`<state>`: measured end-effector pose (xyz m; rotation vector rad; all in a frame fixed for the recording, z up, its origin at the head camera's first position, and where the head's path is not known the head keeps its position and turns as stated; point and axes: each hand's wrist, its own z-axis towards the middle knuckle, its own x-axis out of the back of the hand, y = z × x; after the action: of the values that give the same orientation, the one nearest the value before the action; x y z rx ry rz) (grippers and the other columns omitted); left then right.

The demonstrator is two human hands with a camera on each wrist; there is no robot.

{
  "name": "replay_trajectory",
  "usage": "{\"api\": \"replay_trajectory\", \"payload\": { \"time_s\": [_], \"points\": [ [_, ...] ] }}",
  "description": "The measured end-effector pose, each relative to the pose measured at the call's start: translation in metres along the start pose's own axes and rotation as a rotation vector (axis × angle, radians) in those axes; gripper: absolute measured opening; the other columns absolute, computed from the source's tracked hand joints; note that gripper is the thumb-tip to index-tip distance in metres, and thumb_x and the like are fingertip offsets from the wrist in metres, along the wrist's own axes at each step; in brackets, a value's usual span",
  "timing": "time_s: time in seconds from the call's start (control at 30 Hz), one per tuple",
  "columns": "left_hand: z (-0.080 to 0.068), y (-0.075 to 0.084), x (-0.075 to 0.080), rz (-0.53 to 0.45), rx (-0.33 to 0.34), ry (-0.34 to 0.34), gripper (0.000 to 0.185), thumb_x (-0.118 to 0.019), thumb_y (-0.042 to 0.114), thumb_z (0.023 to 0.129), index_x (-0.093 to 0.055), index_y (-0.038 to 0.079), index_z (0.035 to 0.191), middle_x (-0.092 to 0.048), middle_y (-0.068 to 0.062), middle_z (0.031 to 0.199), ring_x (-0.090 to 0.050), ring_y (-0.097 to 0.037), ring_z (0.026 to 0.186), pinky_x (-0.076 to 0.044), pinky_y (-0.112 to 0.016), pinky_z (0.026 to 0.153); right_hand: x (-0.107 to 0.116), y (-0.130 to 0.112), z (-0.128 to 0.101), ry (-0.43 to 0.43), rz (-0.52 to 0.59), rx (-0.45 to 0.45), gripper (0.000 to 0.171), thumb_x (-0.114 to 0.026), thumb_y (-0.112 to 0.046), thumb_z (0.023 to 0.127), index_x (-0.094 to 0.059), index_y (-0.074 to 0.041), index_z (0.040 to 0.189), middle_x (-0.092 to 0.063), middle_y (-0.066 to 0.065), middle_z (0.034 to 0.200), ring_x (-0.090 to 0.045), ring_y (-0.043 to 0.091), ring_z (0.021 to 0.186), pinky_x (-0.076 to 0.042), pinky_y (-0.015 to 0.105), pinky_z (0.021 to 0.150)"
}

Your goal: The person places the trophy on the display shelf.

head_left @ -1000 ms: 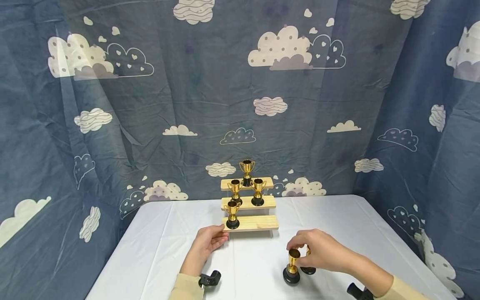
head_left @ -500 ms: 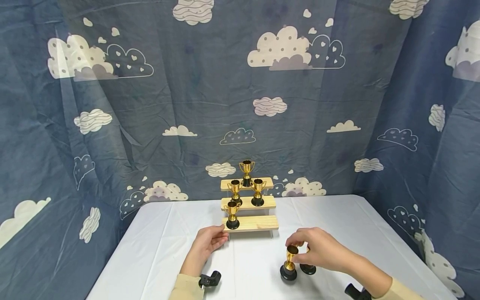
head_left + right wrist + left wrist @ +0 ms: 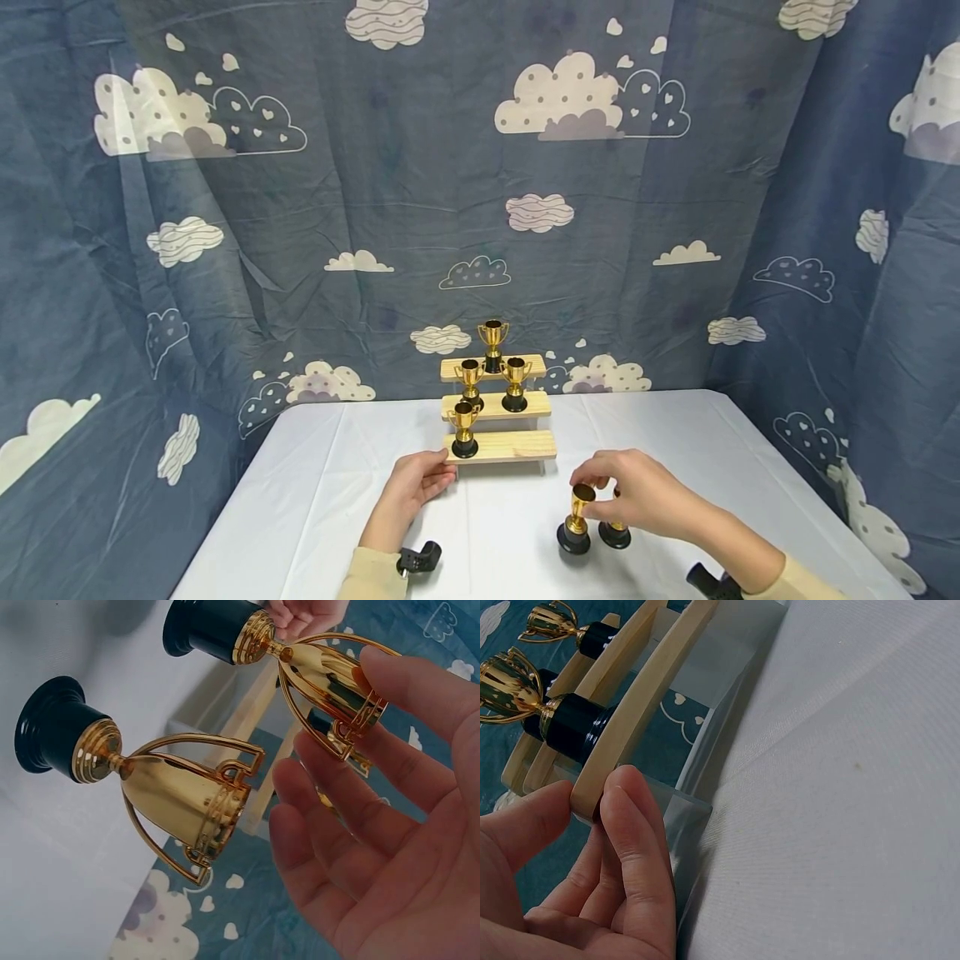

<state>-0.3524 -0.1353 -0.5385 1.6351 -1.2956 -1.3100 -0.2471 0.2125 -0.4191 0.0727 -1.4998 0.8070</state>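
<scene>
My left hand (image 3: pixel 415 486) pinches the left end of the lowest wooden step of a three-tier display stand (image 3: pixel 510 447); the left wrist view shows thumb and fingers on either side of the board (image 3: pixel 634 720). With thumb and fingertips my right hand (image 3: pixel 641 496) holds a small gold trophy cup (image 3: pixel 576 523) on a black base by its cup. Beside it a second gold trophy (image 3: pixel 615 534), partly hidden by the hand in the head view, stands upright; the right wrist view shows this second trophy (image 3: pixel 184 799) apart from the fingers.
One trophy (image 3: pixel 464 429) stands at the left of the lowest step, two trophies (image 3: pixel 515 384) on the middle step and one trophy (image 3: pixel 492 344) on top. White cloth covers the table (image 3: pixel 337 467). A cloud-patterned blue curtain (image 3: pixel 450 167) surrounds it.
The right hand has moved the held trophy slightly away from the body and to the left. The left hand stays on the stand.
</scene>
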Motion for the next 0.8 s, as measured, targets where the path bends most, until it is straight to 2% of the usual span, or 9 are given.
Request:
{"api": "replay_trajectory", "payload": {
  "time_s": [0.1,0.57,0.8],
  "points": [
    [0.000,0.000,0.000,0.000,0.002,-0.002,0.034,-0.074,0.015,0.091,-0.065,-0.010,0.112,-0.073,-0.011,0.079,-0.073,-0.019,0.071,-0.062,-0.027,0.070,0.001,-0.001,-0.001,0.014,-0.013,0.012,0.025,-0.083,-0.035,0.082,-0.073,-0.030,0.105,-0.062,-0.025,0.091,-0.057,0.000,0.084,-0.053,0.026,0.066],
    [-0.001,0.000,0.000,0.005,-0.010,-0.014,0.037,-0.072,0.015,0.093,-0.063,-0.013,0.116,-0.073,-0.011,0.079,-0.073,-0.018,0.072,-0.062,-0.026,0.070,0.008,-0.013,0.004,0.048,-0.041,0.006,0.026,-0.083,-0.034,0.082,-0.074,-0.029,0.106,-0.062,-0.025,0.090,-0.057,0.000,0.085,-0.052,0.027,0.069],
    [-0.001,0.000,0.001,0.006,-0.006,-0.009,0.037,-0.072,0.015,0.093,-0.063,-0.012,0.116,-0.073,-0.010,0.078,-0.073,-0.018,0.071,-0.062,-0.026,0.070,0.010,-0.016,0.008,0.083,-0.040,0.033,0.026,-0.083,-0.031,0.083,-0.074,-0.029,0.107,-0.063,-0.025,0.091,-0.057,0.000,0.086,-0.052,0.026,0.068]
  ]
}}
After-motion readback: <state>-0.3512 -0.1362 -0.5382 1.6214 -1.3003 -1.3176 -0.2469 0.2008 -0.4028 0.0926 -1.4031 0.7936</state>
